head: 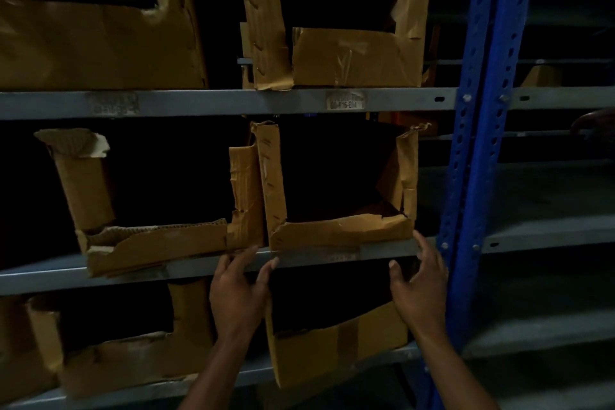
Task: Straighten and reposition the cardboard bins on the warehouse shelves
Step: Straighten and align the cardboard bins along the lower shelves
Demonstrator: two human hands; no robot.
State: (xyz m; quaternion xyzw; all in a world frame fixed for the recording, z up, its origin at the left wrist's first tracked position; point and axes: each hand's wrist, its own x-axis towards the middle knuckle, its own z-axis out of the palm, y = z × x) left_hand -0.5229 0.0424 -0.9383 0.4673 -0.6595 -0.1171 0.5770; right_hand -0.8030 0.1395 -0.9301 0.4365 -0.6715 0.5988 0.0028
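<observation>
A torn open-front cardboard bin stands on the middle grey shelf, right of centre. My left hand is raised just below its left front corner, fingers spread and relaxed at the shelf edge. My right hand is spread by the bin's right front corner, fingertips near the cardboard; I cannot tell whether they touch it. Neither hand holds anything. A second ragged bin sits to the left on the same shelf, its front overhanging the edge.
A blue perforated upright rises just right of my right hand. Bins stand on the upper shelf and the lower shelf. Grey shelves continue to the right of the upright. The light is dim.
</observation>
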